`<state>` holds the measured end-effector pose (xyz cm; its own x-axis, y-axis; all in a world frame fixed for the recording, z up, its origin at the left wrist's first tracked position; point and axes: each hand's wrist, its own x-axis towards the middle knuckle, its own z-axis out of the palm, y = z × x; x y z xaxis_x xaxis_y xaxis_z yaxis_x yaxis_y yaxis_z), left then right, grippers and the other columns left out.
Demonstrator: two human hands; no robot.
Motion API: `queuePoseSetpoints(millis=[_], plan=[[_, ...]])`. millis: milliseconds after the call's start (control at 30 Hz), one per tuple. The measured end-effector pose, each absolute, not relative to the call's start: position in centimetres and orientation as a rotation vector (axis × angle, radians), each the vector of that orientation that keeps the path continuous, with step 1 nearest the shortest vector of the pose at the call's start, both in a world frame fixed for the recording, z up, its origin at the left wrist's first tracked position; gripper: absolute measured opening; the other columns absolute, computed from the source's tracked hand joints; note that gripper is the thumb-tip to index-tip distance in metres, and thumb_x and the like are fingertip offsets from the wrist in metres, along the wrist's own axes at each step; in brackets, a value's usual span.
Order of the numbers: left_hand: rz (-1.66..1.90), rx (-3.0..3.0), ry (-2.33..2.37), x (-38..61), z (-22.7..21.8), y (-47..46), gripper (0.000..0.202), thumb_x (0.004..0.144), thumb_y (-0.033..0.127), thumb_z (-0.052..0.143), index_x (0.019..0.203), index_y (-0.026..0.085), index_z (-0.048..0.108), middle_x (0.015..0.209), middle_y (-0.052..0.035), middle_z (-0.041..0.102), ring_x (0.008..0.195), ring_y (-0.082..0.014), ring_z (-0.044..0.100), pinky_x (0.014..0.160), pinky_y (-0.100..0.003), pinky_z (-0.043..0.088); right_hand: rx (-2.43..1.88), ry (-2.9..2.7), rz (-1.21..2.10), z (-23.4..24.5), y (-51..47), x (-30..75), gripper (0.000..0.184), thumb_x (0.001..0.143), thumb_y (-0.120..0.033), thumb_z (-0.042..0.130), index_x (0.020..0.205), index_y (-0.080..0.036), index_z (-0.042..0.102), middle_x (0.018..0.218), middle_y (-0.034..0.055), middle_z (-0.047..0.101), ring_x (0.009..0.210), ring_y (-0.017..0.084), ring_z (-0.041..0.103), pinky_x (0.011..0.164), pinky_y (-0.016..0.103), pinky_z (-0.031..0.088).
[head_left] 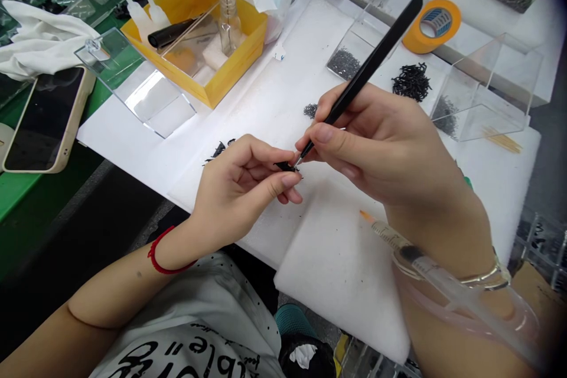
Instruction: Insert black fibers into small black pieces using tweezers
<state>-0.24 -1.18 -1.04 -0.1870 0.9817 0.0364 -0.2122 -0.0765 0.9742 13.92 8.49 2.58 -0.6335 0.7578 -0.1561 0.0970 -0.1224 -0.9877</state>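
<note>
Between the thumb and fingers of my left hand [243, 186] is pinched a small black part [286, 166], its exact kind too small to make out. My right hand [376, 142] grips black tweezers [367, 71] like a pen. Their fine metal tip meets the black part at my left fingertips; whether it holds a tiny piece there cannot be seen. Behind my left hand lie several loose black parts [219, 150]. A little heap of tiny dark pieces [310, 110] is just beyond my right fingers. Under my right wrist rests a syringe [398, 242] with an orange tip.
A yellow box [206, 91] holds a glass bottle and a black marker. Behind my right hand are a heap of black strips [411, 81], orange tape [416, 35] and clear boxes [491, 94]. A phone [42, 118] lies left, and a white foam sheet [341, 271] covers the near edge.
</note>
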Motion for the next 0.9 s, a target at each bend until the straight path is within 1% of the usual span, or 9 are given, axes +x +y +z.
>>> queuePoseSetpoints(millis=[100, 233, 300, 400, 467, 600, 733, 800, 900], plan=[[1.484, 0.992, 1.149, -0.26, -1.0, -1.21, 0.019, 0.075, 0.001, 0.068, 0.085, 0.017, 0.063, 0.076, 0.0021, 0.07, 0.059, -0.0107, 0.071, 0.055, -0.02, 0.06, -0.976, -1.677, 1.795, 2.68, 8.48, 13.88, 0.01, 0.08, -0.021, 0.068, 0.085, -0.021, 0.06, 0.071, -0.0034, 0.065, 0.048, 0.006, 0.054, 0.061, 0.026, 0.055], [1.481, 0.991, 1.142, -0.26, -1.04, -1.23, 0.019, 0.075, 0.001, 0.068, 0.085, 0.016, 0.062, 0.078, 0.0018, 0.07, 0.059, -0.0106, 0.071, 0.054, -0.02, 0.06, -0.979, -1.679, 1.801, 2.78, 8.5, 13.83, 0.012, 0.079, -0.023, 0.069, 0.084, -0.022, 0.059, 0.071, -0.0027, 0.065, 0.061, 0.011, 0.064, 0.061, 0.025, 0.055], [1.475, 0.992, 1.144, -0.24, -1.08, -1.23, 0.019, 0.075, 0.001, 0.068, 0.085, 0.016, 0.062, 0.077, 0.0019, 0.07, 0.059, -0.0103, 0.07, 0.054, -0.02, 0.059, -0.968, -1.676, 1.809, 2.83, 8.5, 13.81, 0.013, 0.077, -0.024, 0.071, 0.083, -0.022, 0.06, 0.071, -0.0029, 0.065, 0.065, 0.012, 0.065, 0.056, 0.023, 0.054], [1.479, 0.994, 1.143, -0.21, -1.11, -1.23, 0.019, 0.075, 0.001, 0.068, 0.085, 0.016, 0.063, 0.076, 0.0019, 0.07, 0.058, -0.0105, 0.07, 0.054, -0.02, 0.059, -0.917, -1.668, 1.821, 2.85, 8.45, 13.83, 0.012, 0.076, -0.021, 0.072, 0.082, -0.021, 0.061, 0.068, -0.0043, 0.063, 0.065, 0.011, 0.066, 0.052, 0.019, 0.052], [1.482, 0.989, 1.148, -0.18, -1.1, -1.24, 0.02, 0.074, 0.001, 0.069, 0.084, 0.017, 0.064, 0.076, 0.0016, 0.07, 0.058, -0.011, 0.07, 0.054, -0.021, 0.06, -0.88, -1.665, 1.814, 2.8, 8.42, 13.9, 0.011, 0.077, -0.018, 0.071, 0.082, -0.022, 0.063, 0.069, -0.0042, 0.063, 0.065, 0.011, 0.065, 0.056, 0.019, 0.054], [1.474, 0.983, 1.163, -0.14, -1.06, -1.31, 0.019, 0.074, 0.002, 0.07, 0.084, 0.018, 0.065, 0.074, 0.0016, 0.071, 0.058, -0.0122, 0.071, 0.054, -0.022, 0.06, -0.856, -1.693, 1.805, 2.66, 8.45, 14.04, 0.011, 0.078, -0.018, 0.069, 0.084, -0.022, 0.061, 0.072, -0.0026, 0.064, 0.068, 0.014, 0.066, 0.064, 0.025, 0.058], [1.462, 0.985, 1.161, -0.19, -1.02, -1.36, 0.019, 0.074, 0.002, 0.07, 0.084, 0.018, 0.065, 0.074, 0.0019, 0.071, 0.057, -0.0116, 0.071, 0.053, -0.021, 0.059, -0.879, -1.697, 1.798, 2.62, 8.38, 13.93, 0.013, 0.077, -0.017, 0.07, 0.083, -0.021, 0.06, 0.072, -0.0022, 0.063, 0.07, 0.015, 0.066, 0.063, 0.025, 0.058], [1.462, 0.985, 1.146, -0.23, -0.98, -1.35, 0.019, 0.075, 0.001, 0.069, 0.084, 0.018, 0.064, 0.073, 0.0025, 0.071, 0.058, -0.0111, 0.071, 0.053, -0.02, 0.059, -0.895, -1.685, 1.795, 2.78, 8.26, 13.83, 0.012, 0.078, -0.017, 0.069, 0.083, -0.021, 0.059, 0.073, -0.002, 0.063, 0.068, 0.014, 0.066, 0.062, 0.025, 0.058], [1.462, 0.969, 1.124, -0.29, -0.9, -1.31, 0.019, 0.076, 0.002, 0.067, 0.085, 0.017, 0.062, 0.071, 0.0019, 0.071, 0.059, -0.0112, 0.07, 0.055, -0.021, 0.058, -0.91, -1.616, 1.71, 3.48, 8.23, 14.0, 0.01, 0.081, -0.017, 0.066, 0.086, -0.02, 0.058, 0.072, -0.0034, 0.062, 0.053, 0.008, 0.058, 0.066, 0.03, 0.06]])
